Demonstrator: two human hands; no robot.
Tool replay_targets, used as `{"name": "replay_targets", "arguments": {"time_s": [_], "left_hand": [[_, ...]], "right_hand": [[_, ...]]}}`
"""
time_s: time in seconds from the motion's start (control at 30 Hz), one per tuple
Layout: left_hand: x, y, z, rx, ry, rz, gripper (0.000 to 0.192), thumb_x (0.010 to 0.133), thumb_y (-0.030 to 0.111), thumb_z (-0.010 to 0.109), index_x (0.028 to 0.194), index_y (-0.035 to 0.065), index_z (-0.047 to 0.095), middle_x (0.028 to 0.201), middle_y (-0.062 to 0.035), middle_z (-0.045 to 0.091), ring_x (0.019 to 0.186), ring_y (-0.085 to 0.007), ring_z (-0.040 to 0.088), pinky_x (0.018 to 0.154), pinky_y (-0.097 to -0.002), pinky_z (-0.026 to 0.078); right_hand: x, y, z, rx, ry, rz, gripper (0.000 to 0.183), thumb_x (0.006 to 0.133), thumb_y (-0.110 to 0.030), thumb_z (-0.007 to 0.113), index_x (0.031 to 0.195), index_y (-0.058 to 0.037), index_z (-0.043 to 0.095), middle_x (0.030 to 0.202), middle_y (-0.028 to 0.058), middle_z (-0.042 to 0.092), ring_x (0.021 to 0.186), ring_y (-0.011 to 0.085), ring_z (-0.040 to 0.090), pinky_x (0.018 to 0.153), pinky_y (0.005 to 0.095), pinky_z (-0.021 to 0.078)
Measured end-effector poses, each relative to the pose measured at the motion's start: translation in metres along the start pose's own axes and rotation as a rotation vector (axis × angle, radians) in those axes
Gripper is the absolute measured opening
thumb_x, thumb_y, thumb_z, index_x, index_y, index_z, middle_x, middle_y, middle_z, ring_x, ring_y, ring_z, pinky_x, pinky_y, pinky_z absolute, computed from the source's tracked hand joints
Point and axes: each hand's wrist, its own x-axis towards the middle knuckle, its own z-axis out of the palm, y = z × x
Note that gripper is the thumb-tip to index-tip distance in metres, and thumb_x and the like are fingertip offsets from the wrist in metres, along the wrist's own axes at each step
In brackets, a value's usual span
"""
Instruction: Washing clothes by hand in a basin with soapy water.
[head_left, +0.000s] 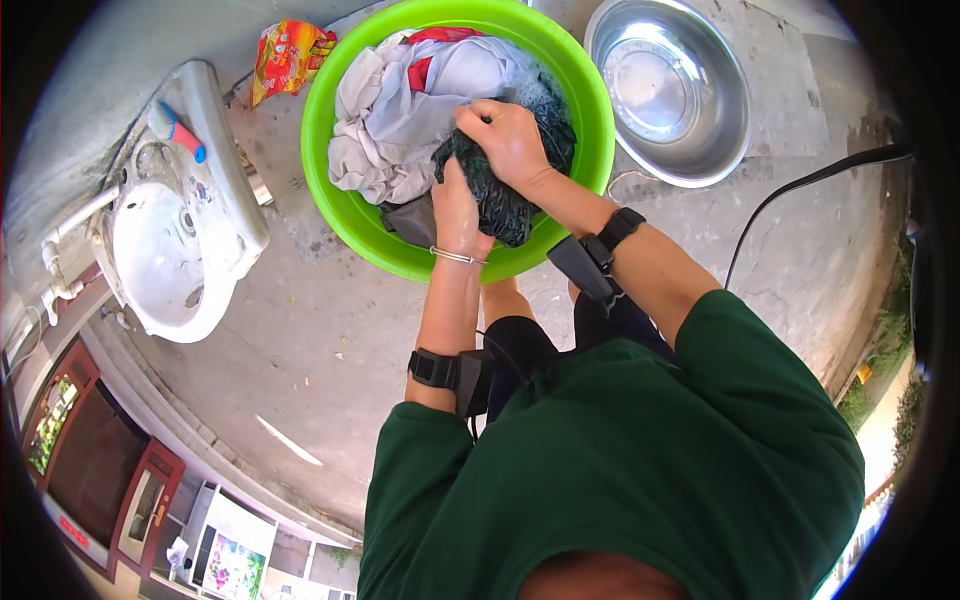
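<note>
Both of my hands are over a bright green plastic basin (322, 202) and grip a dark, wet patterned garment (506, 202). My right hand (510, 142) is closed in a fist on the upper part of the cloth. Lower and to the left, my left hand (457, 206) holds the garment's side; some of its fingers are hidden by the cloth. White and pale grey wet clothes (405, 112) fill the left and back of the basin, with a red piece (420, 75) among them. A dark grey cloth (412, 217) lies near the front. Suds (536, 86) show at the back right.
A stainless steel basin (727, 142) stands right of the green one. On the left is a white ceramic washbasin (247, 240) with a blue-and-red handled brush (178, 135) on it. A red-and-yellow plastic packet (289, 60) lies behind. A black cable (795, 180) curves at the right.
</note>
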Motion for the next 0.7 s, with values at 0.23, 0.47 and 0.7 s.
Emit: {"name": "replay_targets", "arguments": {"time_s": [0.23, 0.47, 0.7], "left_hand": [[0.032, 0.012, -0.035, -0.157, -0.224, -0.023, 0.038, 0.094, 0.036, 0.057, 0.109, 0.0019, 0.062, 0.086, -0.0036, 0.063, 0.08, -0.0159, 0.064, 0.071, -0.0296, 0.053], [-0.003, 0.052, -0.046, 0.545, -0.014, 0.336, 0.028, 0.083, 0.019, 0.072, 0.102, 0.0015, 0.063, 0.105, -0.01, 0.065, 0.098, -0.0239, 0.063, 0.089, -0.0347, 0.049], [-0.01, 0.013, -0.026, 1.726, -0.052, 0.611, 0.109, 0.055, 0.037, 0.089, 0.148, 0.0239, 0.033, 0.152, -0.0209, 0.026, 0.126, -0.0457, 0.039, 0.098, -0.054, 0.041]], "right_hand": [[-0.031, -0.05, -0.006, 0.197, 0.008, -0.001, 0.037, 0.092, -0.03, 0.059, 0.07, -0.0003, 0.054, 0.065, 0.0196, 0.049, 0.059, 0.0367, 0.051, 0.056, 0.0397, 0.0414], [0.0, 0.022, -0.057, -0.016, -0.097, -0.129, 0.033, 0.083, -0.029, 0.069, 0.105, -0.0064, 0.059, 0.088, 0.0114, 0.061, 0.082, 0.0304, 0.061, 0.076, 0.0394, 0.0467], [-0.032, 0.039, -0.037, -0.505, -0.187, 0.033, 0.061, 0.083, -0.043, 0.066, 0.137, -0.0219, 0.047, 0.148, 0.0139, 0.032, 0.132, 0.0388, 0.034, 0.1, 0.0617, 0.032]]}}
